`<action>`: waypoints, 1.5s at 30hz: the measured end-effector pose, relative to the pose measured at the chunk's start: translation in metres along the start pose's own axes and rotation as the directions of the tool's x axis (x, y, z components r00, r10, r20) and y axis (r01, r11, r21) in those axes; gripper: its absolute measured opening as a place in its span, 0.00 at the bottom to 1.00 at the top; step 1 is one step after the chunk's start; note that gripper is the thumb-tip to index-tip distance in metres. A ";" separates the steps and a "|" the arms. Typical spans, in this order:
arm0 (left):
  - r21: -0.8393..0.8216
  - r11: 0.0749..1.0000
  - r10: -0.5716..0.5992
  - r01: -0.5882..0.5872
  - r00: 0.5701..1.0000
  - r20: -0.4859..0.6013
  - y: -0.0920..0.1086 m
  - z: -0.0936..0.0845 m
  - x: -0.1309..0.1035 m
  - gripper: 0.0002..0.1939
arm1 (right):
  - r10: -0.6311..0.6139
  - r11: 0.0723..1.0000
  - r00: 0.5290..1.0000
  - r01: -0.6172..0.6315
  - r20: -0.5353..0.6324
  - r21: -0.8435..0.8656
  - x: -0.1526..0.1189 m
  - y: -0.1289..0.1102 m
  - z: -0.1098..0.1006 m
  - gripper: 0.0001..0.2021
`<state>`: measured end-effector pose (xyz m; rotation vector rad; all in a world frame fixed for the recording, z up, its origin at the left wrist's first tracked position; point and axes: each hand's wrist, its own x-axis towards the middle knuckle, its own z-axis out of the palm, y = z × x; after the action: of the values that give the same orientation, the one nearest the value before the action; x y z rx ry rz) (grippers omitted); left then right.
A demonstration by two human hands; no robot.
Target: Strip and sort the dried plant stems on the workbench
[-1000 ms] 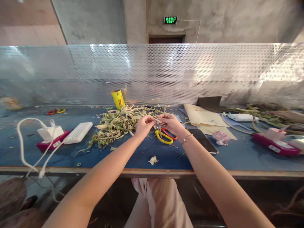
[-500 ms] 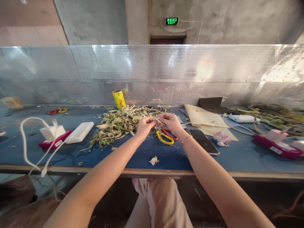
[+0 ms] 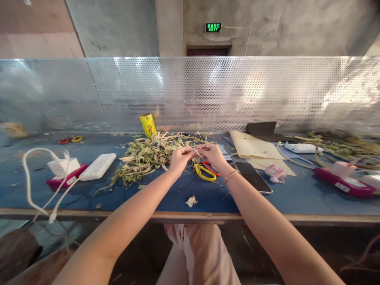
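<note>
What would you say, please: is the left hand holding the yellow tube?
No, the yellow tube sits farther back, untouched, while the left hand pinches a thin pale piece.

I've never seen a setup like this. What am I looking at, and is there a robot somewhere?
There's no robot here: these are a person's bare hands. The pictures come from one camera worn on the person's head, looking forward and down.

The left hand and right hand meet over a blue table. Their fingers pinch a thin pale piece, too small to identify. Beside the left hand is a plant heap, with a yellow tube leaning behind it.

Scissors lie just below the hands. Farther right are a phone and a pink toy.
</note>
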<state>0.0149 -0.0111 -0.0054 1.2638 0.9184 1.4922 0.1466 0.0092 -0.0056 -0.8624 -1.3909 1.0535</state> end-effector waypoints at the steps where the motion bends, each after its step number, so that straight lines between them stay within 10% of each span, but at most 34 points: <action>1: -0.018 1.000 -0.006 0.006 1.000 -0.005 0.000 0.000 0.000 0.09 | 0.017 1.000 1.000 -0.017 0.005 0.018 0.000 0.000 0.000 0.10; 10: -0.123 0.988 -0.080 0.088 0.994 0.071 0.001 0.000 0.000 0.11 | 0.062 0.990 0.998 -0.065 0.029 0.122 -0.004 -0.005 0.004 0.14; 21: -0.003 0.999 0.032 -0.032 0.986 0.164 -0.001 0.000 0.001 0.13 | -0.121 0.992 0.974 0.115 -0.191 -0.043 0.006 0.008 -0.001 0.17; 29: 0.068 0.984 0.139 -0.162 0.954 0.267 0.000 -0.003 -0.002 0.09 | -0.078 0.978 0.971 0.119 -0.227 0.170 0.003 0.001 0.001 0.14; 45: -0.280 0.933 -0.194 0.226 0.971 0.137 0.011 0.003 -0.002 0.06 | -0.329 0.944 0.929 0.315 -0.170 -0.102 -0.004 -0.001 0.004 0.08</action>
<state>0.0154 -0.0165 0.0049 0.9849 0.7055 1.3217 0.1429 0.0045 -0.0059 -0.7322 -1.3631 0.6576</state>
